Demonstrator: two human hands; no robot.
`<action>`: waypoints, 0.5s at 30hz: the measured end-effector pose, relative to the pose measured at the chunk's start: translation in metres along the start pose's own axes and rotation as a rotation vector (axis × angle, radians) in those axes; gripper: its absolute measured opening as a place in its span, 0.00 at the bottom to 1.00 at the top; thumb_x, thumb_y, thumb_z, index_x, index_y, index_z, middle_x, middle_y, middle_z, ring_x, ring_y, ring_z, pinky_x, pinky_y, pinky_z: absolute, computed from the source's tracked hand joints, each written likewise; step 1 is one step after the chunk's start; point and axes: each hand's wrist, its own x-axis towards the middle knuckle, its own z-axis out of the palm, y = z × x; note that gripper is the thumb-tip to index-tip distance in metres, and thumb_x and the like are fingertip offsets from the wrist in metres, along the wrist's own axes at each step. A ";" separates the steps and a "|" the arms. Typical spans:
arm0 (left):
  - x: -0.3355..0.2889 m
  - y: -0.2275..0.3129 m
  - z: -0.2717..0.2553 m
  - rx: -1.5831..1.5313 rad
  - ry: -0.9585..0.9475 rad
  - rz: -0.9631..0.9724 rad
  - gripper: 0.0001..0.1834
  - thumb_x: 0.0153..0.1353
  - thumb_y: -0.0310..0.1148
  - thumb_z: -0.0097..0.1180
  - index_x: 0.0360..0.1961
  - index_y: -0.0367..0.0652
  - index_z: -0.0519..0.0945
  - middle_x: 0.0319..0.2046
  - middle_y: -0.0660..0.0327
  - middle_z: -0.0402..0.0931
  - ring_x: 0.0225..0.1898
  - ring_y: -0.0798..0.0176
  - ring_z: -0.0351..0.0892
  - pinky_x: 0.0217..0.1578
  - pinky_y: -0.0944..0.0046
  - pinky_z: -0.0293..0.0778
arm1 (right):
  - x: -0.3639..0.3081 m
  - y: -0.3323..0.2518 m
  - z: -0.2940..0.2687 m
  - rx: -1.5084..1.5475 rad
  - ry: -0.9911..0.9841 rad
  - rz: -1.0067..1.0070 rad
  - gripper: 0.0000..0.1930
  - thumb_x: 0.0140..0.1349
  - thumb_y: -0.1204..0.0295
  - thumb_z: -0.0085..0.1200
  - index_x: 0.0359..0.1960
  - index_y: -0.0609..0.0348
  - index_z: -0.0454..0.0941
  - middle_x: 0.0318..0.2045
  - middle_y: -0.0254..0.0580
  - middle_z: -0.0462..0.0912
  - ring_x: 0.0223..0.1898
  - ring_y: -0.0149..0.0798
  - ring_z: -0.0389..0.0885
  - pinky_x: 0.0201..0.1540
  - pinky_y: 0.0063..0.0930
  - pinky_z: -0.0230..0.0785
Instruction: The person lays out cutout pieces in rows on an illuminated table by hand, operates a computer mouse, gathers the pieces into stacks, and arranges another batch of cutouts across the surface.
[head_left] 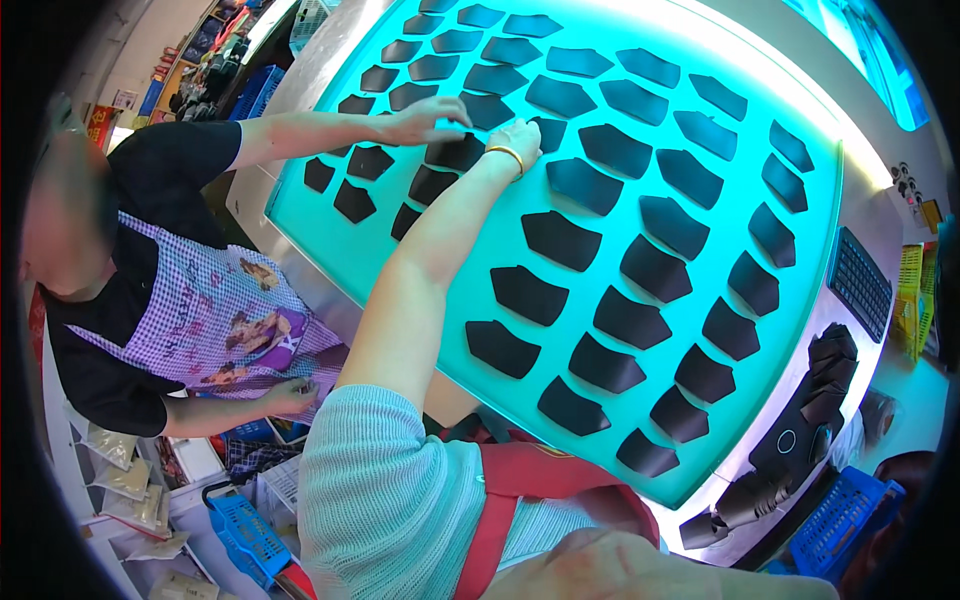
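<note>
A glowing teal table (pixel 470 250) carries rows of flat black cut pieces (pixel 560 240). My left hand (pixel 515 138), with a gold bangle on its wrist, reaches far across the table. Its fingers curl down onto the edge of one black piece (pixel 549 131) in the upper rows. My right hand (pixel 620 565) is low at the frame's bottom edge, close to my body and blurred, and what it holds is hidden. Another person at the left, in a black top and checked apron, lays a hand (pixel 428 118) on pieces just left of mine.
A black keyboard (pixel 860 283) lies at the table's right side. Stacks of black pieces (pixel 825 385) and a dark device sit on the near right corner. Blue plastic baskets (pixel 845 515) (pixel 245 535) stand low on the right and left. The other person's second hand (pixel 290 397) is by their apron.
</note>
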 end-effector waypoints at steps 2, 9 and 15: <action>-0.011 0.005 -0.004 0.017 0.012 -0.021 0.21 0.62 0.45 0.61 0.48 0.41 0.80 0.53 0.48 0.76 0.54 0.46 0.79 0.53 0.51 0.76 | -0.001 0.000 0.000 0.000 0.001 -0.003 0.09 0.57 0.69 0.65 0.29 0.60 0.80 0.24 0.40 0.79 0.26 0.33 0.79 0.30 0.25 0.69; -0.036 0.016 0.007 0.041 0.042 -0.137 0.25 0.64 0.51 0.57 0.51 0.41 0.78 0.53 0.51 0.76 0.52 0.48 0.81 0.50 0.52 0.77 | -0.008 -0.003 0.000 -0.008 0.014 -0.028 0.09 0.57 0.69 0.65 0.29 0.60 0.80 0.24 0.41 0.79 0.26 0.34 0.79 0.29 0.25 0.69; -0.067 0.004 0.027 -0.117 0.305 -0.194 0.28 0.67 0.56 0.50 0.53 0.42 0.75 0.53 0.54 0.75 0.49 0.48 0.81 0.46 0.50 0.78 | -0.010 -0.008 0.002 -0.010 0.035 -0.103 0.09 0.57 0.69 0.65 0.29 0.60 0.80 0.24 0.41 0.79 0.26 0.34 0.79 0.29 0.25 0.69</action>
